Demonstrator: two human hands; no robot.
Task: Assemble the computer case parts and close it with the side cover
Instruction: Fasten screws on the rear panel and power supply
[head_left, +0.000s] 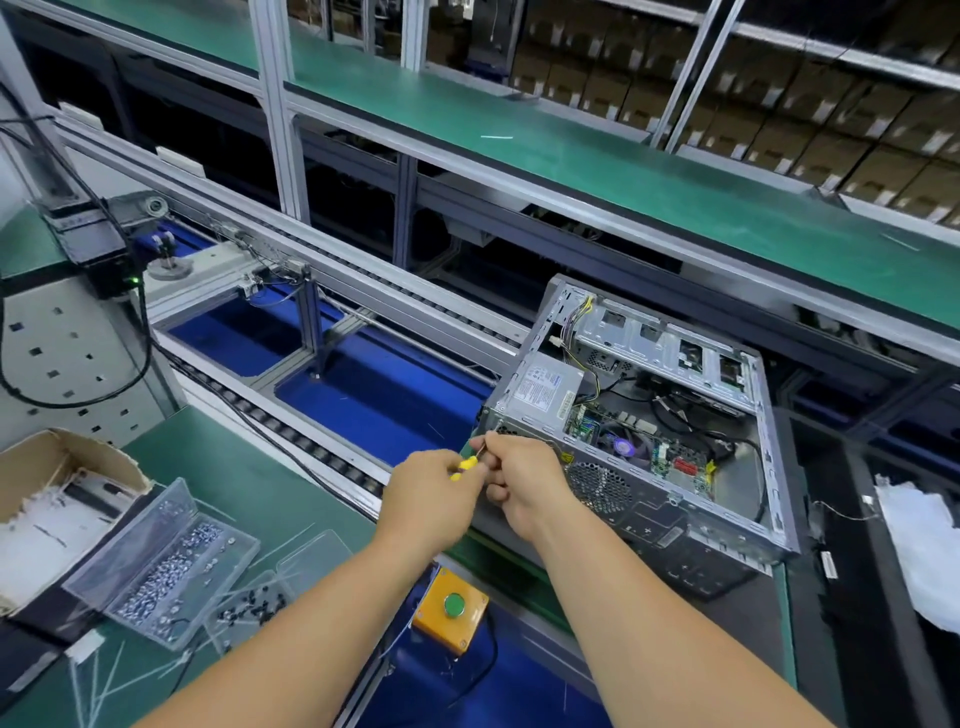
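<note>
A person's left hand (423, 486) grips a yellow screwdriver (466, 466); right hand (522, 480) fingers pinch its tip beside the open computer case (639, 441). Likely seating a screw; driving it follows.

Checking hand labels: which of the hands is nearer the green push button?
Left. The left hand is up and left of the green push button; the right hand is up and right, farther off.

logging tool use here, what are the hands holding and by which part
The left hand grips a small screwdriver by its yellow handle. The right hand pinches near its metal shaft by the tip, at the computer case corner.
</note>
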